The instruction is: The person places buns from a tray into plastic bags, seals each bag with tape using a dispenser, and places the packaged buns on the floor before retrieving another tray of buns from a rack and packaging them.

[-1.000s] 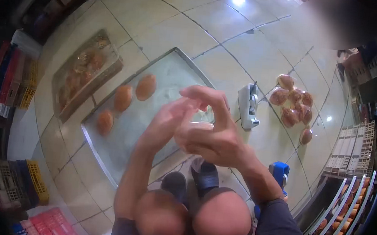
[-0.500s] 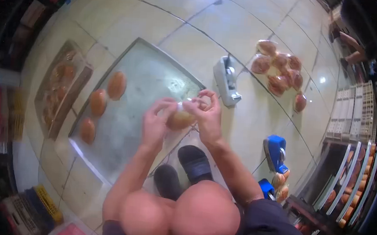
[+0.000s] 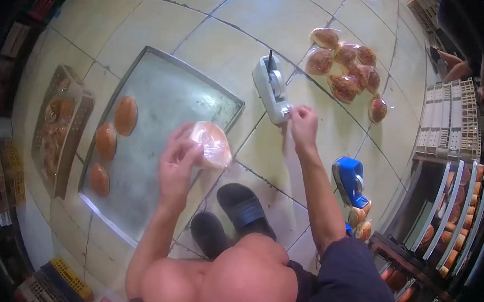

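My left hand (image 3: 178, 160) is closed on a bread roll in a clear plastic bag (image 3: 213, 144), held above the near edge of the baking tray (image 3: 170, 98). Shiny creases of plastic show on the roll's front. My right hand (image 3: 303, 123) pinches the end of the clear tape at the cutting edge of a grey tape dispenser (image 3: 270, 90), which stands on the floor. Three unwrapped rolls, one of them a browned roll (image 3: 125, 115), lie along the tray's left side.
Several bagged rolls (image 3: 344, 86) lie on the tiled floor beyond the dispenser. A blue tape dispenser (image 3: 350, 181) stands at the right, near more bagged bread (image 3: 363, 229). A crate of bread (image 3: 77, 134) is at the left, a rack with loaves (image 3: 450, 221) at the right.
My right hand has left the bagged roll and moved right to the grey dispenser. The left hand keeps the roll, now slightly further left. The view has shifted a little.
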Tool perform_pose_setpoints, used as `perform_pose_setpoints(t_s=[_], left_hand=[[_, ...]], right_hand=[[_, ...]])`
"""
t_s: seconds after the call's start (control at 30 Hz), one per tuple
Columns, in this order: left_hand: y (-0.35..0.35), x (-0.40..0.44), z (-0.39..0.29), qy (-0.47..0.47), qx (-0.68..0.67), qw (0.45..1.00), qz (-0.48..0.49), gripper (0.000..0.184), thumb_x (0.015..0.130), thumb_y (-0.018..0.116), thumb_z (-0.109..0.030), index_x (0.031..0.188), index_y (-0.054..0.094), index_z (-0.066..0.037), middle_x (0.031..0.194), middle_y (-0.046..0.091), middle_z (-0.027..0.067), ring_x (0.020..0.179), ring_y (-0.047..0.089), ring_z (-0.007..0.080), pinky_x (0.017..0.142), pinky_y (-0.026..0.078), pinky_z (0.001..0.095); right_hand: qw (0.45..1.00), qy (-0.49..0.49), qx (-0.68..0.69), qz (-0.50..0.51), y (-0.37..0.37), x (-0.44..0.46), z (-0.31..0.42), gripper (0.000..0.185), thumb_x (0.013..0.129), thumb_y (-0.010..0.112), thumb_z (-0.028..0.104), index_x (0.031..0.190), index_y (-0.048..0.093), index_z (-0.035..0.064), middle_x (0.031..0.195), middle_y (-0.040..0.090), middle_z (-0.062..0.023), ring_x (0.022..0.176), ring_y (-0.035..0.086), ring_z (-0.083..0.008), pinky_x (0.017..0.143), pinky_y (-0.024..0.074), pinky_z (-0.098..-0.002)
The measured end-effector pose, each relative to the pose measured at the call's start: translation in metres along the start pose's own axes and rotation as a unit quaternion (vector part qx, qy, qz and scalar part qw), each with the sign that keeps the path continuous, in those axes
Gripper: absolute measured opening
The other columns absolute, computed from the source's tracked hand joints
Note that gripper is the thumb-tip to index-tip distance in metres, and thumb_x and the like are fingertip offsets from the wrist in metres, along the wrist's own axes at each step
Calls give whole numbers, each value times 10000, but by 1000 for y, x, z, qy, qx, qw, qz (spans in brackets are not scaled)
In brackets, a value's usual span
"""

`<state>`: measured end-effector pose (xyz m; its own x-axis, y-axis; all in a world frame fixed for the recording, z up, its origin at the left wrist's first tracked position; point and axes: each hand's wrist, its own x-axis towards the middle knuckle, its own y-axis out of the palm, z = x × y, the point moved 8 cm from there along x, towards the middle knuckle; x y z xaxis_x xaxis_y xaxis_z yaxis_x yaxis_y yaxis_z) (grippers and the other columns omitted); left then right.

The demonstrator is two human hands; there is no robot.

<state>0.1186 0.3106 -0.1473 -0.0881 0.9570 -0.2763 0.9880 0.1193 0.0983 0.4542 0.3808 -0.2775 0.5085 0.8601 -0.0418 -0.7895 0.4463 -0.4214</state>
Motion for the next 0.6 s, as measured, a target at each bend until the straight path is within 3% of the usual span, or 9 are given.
perform_pose_setpoints(t_s=[0.07, 0.1, 0.23, 0.3, 0.33, 0.4, 0.43, 0.57, 0.6], left_hand=[[3, 0, -3, 5, 7, 1000, 4, 111, 896, 644, -60, 801, 614, -13, 1399, 518, 109, 1231, 490, 235, 1052, 384, 309], [4, 0, -4, 4, 9, 1000, 2, 111, 896, 644, -60, 801, 614, -13, 1399, 518, 109, 1231, 490, 235, 1052, 384, 309], [21, 0, -18, 56, 21, 996, 69, 109, 886, 640, -43, 785, 609, -16, 1400, 520, 111, 1261, 488, 253, 1056, 395, 327], [24, 0, -24, 75, 46, 993, 84, 108, 883, 639, -39, 784, 604, -15, 1403, 520, 113, 1268, 486, 256, 1056, 398, 332], [26, -1, -28, 96, 70, 988, 99, 107, 881, 638, -35, 784, 599, -15, 1406, 520, 114, 1275, 485, 259, 1057, 401, 337], [31, -4, -36, 136, 116, 975, 128, 106, 875, 637, -28, 782, 588, -13, 1411, 520, 118, 1290, 481, 264, 1059, 406, 347], [30, -4, -36, 135, 118, 975, 129, 106, 875, 637, -28, 782, 588, -13, 1411, 520, 118, 1290, 481, 264, 1059, 406, 347], [22, -9, -33, 92, 23, 985, 142, 86, 917, 623, -69, 869, 657, -6, 1425, 514, 130, 1312, 478, 271, 1068, 403, 364], [20, -8, -34, 93, 24, 985, 141, 86, 917, 623, -69, 869, 657, -6, 1425, 514, 130, 1312, 478, 271, 1068, 403, 364]], right_hand=[[966, 205, -25, 159, -5, -31, -19, 231, 942, 616, 195, 840, 657, -8, 856, 642, -90, 734, 600, -144, 648, 498, -270], [965, 206, -24, 161, -8, -36, -10, 231, 942, 616, 195, 840, 657, -8, 856, 642, -90, 734, 600, -144, 648, 498, -270], [930, 155, 233, 238, -3, -51, 54, 236, 970, 604, 191, 805, 667, 35, 718, 605, -13, 625, 526, -74, 567, 431, -207], [878, 110, 225, 408, 11, -77, 132, 240, 992, 600, 201, 818, 698, 67, 691, 621, 3, 595, 513, -82, 576, 426, -215], [878, 111, 227, 407, 12, -80, 153, 240, 992, 600, 201, 818, 698, 67, 691, 621, 3, 595, 513, -82, 576, 426, -215], [727, -18, 182, 662, 32, -120, 201, 293, 969, 645, 297, 855, 693, 32, 720, 621, 0, 623, 539, -102, 584, 458, -235], [727, -17, 184, 662, 35, -118, 201, 293, 969, 645, 297, 855, 693, 32, 720, 621, 0, 623, 539, -102, 584, 458, -235], [761, -129, -310, 554, 50, -94, 149, 360, 959, 649, 372, 1021, 702, 21, 865, 666, -36, 707, 588, -132, 618, 491, -261], [761, -130, -309, 555, 53, -97, 142, 360, 959, 649, 372, 1021, 702, 21, 865, 666, -36, 707, 588, -132, 618, 491, -261]])
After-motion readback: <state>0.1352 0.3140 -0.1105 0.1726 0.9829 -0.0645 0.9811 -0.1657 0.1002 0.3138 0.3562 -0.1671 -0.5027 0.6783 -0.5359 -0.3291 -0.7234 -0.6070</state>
